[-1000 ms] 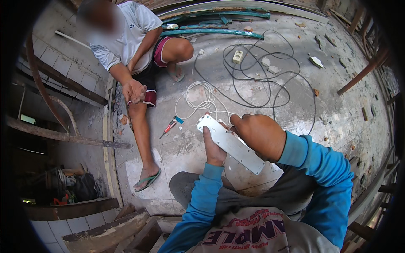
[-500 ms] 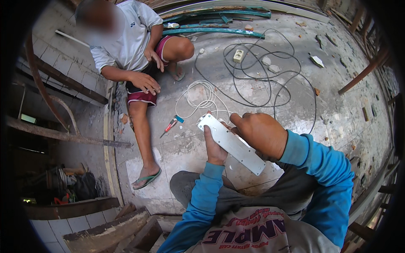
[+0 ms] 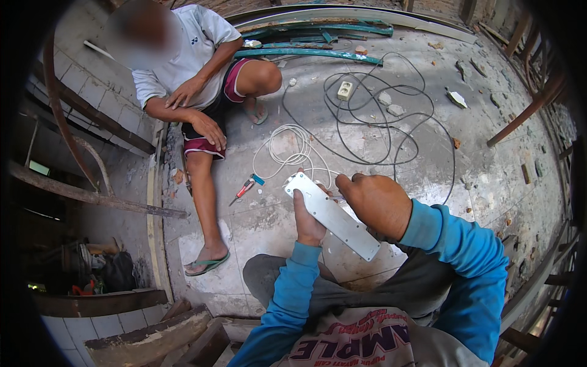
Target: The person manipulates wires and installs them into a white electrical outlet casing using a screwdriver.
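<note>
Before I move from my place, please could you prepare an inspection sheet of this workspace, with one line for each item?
Surface: tiled floor, stained, with pale patches.
Job's things: long white housing, held above the floor, screws on its flat face; red tool lies on the floor.
Clutter: teal strips and white rubble piece on the floor.
Grips: left hand holds the housing; right hand looks closed at its edge, contents unclear.
Cables: white cable loosely coiled; black cable in wide loops, a two-socket outlet among them.
Surroundings: co-worker sits at left; wooden beam at lower left.
</note>
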Demonstrator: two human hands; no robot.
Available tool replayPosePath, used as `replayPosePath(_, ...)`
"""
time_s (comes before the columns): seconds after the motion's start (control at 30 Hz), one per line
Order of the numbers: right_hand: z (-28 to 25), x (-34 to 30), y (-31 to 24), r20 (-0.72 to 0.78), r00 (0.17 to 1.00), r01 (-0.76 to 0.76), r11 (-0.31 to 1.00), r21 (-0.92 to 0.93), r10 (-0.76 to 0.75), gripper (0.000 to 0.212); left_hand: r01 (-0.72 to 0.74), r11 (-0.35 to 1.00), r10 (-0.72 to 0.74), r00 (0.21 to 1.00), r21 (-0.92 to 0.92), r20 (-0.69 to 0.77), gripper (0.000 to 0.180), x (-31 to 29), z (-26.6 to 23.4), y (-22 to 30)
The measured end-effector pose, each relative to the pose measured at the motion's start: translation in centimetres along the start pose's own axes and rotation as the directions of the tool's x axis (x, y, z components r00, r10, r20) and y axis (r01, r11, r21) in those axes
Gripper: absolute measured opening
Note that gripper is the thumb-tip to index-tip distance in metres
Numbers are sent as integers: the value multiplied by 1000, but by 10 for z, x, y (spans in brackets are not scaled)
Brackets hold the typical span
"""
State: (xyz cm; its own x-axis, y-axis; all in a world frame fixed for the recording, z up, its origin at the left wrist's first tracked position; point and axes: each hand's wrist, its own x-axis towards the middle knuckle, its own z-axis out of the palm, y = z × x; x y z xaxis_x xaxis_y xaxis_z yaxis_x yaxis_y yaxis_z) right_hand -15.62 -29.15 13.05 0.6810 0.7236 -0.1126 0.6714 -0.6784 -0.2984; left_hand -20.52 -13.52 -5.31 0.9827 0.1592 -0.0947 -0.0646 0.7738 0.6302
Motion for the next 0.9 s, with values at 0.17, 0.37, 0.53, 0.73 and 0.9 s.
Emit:
replayPosePath(0.17,19,7,14,-351,884,348,936,52,-309,27,-1,999,-2,995,-32,-98,68,0,18,3)
replayPosePath(0.37,14,8,2,-212,972,138,980,142,-106,23,11,1000,-13,997,-28,-70,68,-2,12,3)
replayPosePath(0.53,5,4,4,-63,997,59,991,121,-51,23,-4,995,-2,998,-96,-63,66,2,6,-2)
replayPosePath(0.73,19,5,17,-332,909,304,945,118,-251,24,2,994,-12,996,-112,-89,64,5,10,-1)
replayPosePath(0.9,5,9,6,-7,1000,23,989,144,-22,27,35,989,-31,999,-146,28,63,5,-8,-6)
